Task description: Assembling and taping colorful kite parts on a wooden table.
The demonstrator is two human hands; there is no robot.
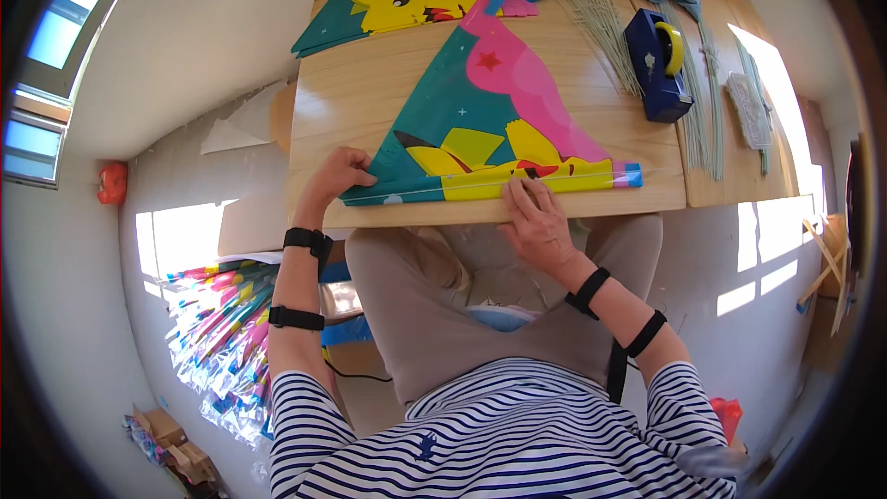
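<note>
Head view: sheet (480,97) on wooden table (351,97) (sunlit floor (776,242)).

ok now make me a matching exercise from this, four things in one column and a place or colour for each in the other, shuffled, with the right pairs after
1. left hand
2. tape dispenser
3. pile of plastic-wrapped pieces
4. right hand

A. dark blue, with a yellow roll
B. near the middle of the front printed sheet's near edge
C. lower than the tabletop, to the person's left
D. at that sheet's left corner

Pairs: 1-D, 2-A, 3-C, 4-B
</note>
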